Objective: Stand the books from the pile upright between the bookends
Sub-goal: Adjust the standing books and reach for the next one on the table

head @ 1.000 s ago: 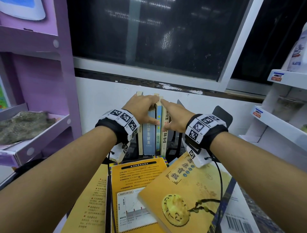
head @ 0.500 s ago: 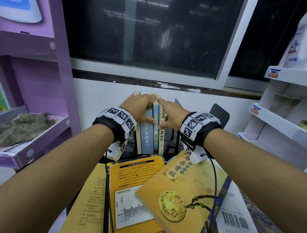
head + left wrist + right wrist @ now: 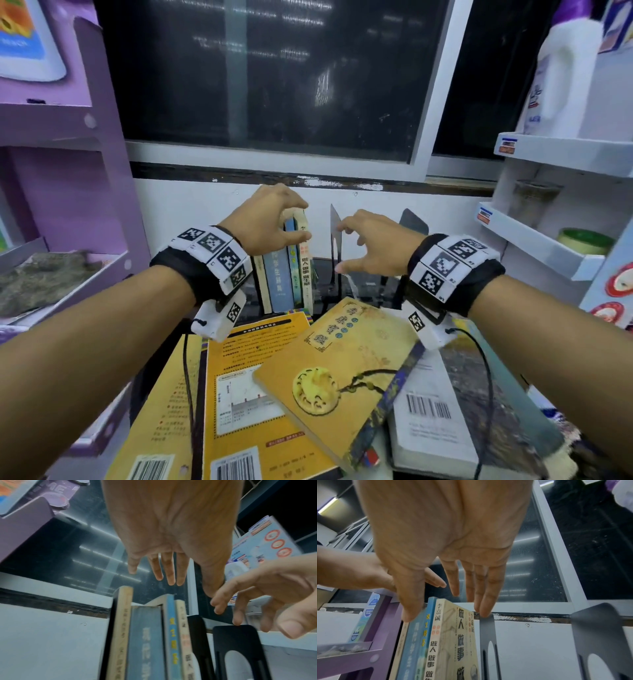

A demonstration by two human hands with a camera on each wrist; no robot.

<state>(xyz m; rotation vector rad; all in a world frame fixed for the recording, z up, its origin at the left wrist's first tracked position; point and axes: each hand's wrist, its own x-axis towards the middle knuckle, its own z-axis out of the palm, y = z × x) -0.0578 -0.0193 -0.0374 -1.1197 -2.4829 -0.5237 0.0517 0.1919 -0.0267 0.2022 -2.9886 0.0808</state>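
Observation:
Several upright books [image 3: 286,274] stand in a row against a black left bookend [image 3: 109,628]. My left hand [image 3: 305,221] hovers over their tops, fingers spread and holding nothing; in the left wrist view the left hand [image 3: 188,586] is just clear of the upright books [image 3: 145,642]. My right hand [image 3: 339,248] is open beside the thin black bookend [image 3: 334,240], right of the row. Its fingertips [image 3: 485,613] reach the top of that bookend [image 3: 488,635]. The pile lies flat in front: a yellow book with a jade disc [image 3: 342,370], an orange book [image 3: 253,377] and a white book [image 3: 428,428].
A second black bookend [image 3: 414,222] stands further right, behind my right hand. A purple shelf unit [image 3: 68,267] is at the left. A white shelf unit [image 3: 548,246] with a white bottle [image 3: 561,75] is at the right. Wall and dark window lie behind.
Both hands were pressed together on the tops of the upright books. They have come apart: the left has lifted off, the right has moved right to the thin bookend.

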